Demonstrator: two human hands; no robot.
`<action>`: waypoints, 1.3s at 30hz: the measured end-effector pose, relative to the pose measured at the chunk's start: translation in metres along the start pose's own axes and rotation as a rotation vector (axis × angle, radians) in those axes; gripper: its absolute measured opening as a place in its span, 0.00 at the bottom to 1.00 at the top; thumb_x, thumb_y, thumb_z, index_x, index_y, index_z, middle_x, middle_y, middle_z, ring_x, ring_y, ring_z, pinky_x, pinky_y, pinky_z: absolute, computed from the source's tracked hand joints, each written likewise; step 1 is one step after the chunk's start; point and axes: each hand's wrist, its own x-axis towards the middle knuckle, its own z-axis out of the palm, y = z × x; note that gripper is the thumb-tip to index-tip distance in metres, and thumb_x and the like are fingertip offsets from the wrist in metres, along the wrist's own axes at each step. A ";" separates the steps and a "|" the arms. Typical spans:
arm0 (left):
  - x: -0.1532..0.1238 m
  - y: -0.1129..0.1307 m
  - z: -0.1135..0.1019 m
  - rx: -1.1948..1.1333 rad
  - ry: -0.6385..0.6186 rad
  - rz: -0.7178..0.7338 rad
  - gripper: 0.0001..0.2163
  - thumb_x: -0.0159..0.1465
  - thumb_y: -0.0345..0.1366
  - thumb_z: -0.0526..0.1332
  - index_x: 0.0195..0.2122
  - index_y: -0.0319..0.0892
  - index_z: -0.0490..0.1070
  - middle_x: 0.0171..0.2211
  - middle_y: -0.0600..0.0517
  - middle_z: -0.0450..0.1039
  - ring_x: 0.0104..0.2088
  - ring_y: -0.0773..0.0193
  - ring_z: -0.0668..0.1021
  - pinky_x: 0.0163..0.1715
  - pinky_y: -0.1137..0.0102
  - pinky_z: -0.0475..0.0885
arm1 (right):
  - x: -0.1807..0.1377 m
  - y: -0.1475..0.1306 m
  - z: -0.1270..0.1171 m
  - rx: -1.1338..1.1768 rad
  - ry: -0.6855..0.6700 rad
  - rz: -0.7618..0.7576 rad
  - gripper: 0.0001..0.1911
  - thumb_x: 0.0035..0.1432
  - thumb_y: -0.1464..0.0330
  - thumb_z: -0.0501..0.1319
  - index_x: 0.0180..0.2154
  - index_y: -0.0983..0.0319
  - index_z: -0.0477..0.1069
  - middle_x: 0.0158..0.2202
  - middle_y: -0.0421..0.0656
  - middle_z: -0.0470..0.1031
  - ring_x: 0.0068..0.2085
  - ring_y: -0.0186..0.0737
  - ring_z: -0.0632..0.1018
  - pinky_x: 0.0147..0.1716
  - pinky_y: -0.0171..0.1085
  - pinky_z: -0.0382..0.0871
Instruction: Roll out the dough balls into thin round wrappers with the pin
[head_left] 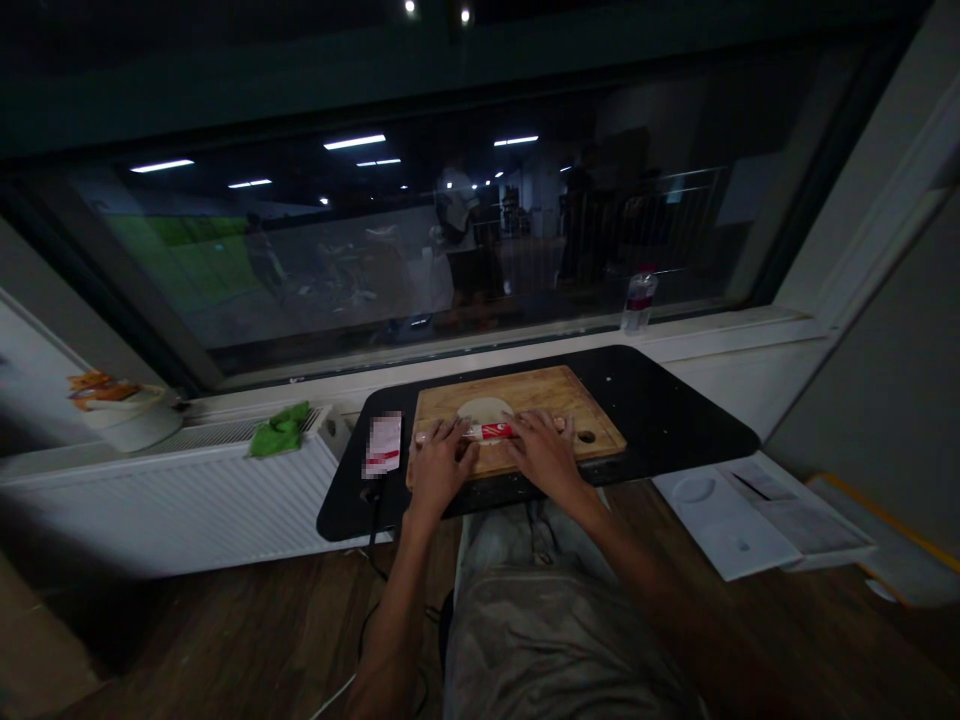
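Note:
A round of pale flattened dough (486, 408) lies on a wooden cutting board (566, 390). Across its near part rests a rolling pin (496, 431) with a red label around its middle. My left hand (445, 452) has its fingers curved over the pin's left end. On the right end, my right hand (546, 448) presses down with bent fingers. Only the middle stretch of the pin shows between the hands, and a little tip pokes out at each side. Part of the dough is covered by the pin.
The board sits on a black table (675, 425) against the window sill. A pale packet (383, 443) lies left of it. A bottle (639, 300) stands on the sill. A green cloth (279, 430) and white bowl (131, 420) top the radiator (225, 520). A white box (739, 510) is at right.

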 end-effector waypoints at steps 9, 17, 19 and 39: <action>0.013 0.004 -0.006 -0.039 -0.005 -0.008 0.19 0.77 0.45 0.65 0.67 0.55 0.79 0.72 0.49 0.76 0.72 0.47 0.75 0.71 0.46 0.69 | 0.016 0.000 0.000 0.002 -0.041 0.021 0.23 0.78 0.54 0.62 0.69 0.45 0.77 0.68 0.50 0.79 0.73 0.66 0.67 0.71 0.82 0.46; 0.011 0.007 0.002 -0.025 0.064 -0.023 0.17 0.75 0.44 0.67 0.64 0.54 0.82 0.68 0.47 0.80 0.69 0.45 0.78 0.75 0.41 0.64 | 0.015 -0.013 -0.002 0.004 0.011 0.045 0.19 0.78 0.55 0.63 0.63 0.50 0.81 0.64 0.51 0.82 0.69 0.66 0.70 0.70 0.86 0.44; 0.009 0.008 0.003 -0.016 0.076 -0.018 0.17 0.76 0.45 0.67 0.63 0.55 0.82 0.68 0.47 0.80 0.71 0.43 0.76 0.77 0.36 0.59 | 0.013 -0.015 0.002 -0.009 0.043 0.039 0.20 0.78 0.55 0.62 0.64 0.49 0.81 0.66 0.52 0.81 0.72 0.69 0.69 0.69 0.89 0.39; -0.009 -0.002 0.002 0.045 0.078 0.127 0.21 0.81 0.38 0.56 0.72 0.59 0.75 0.75 0.50 0.72 0.76 0.43 0.72 0.77 0.31 0.57 | -0.017 -0.008 0.020 -0.043 0.163 -0.060 0.28 0.79 0.68 0.56 0.75 0.49 0.70 0.73 0.50 0.76 0.74 0.63 0.69 0.74 0.84 0.35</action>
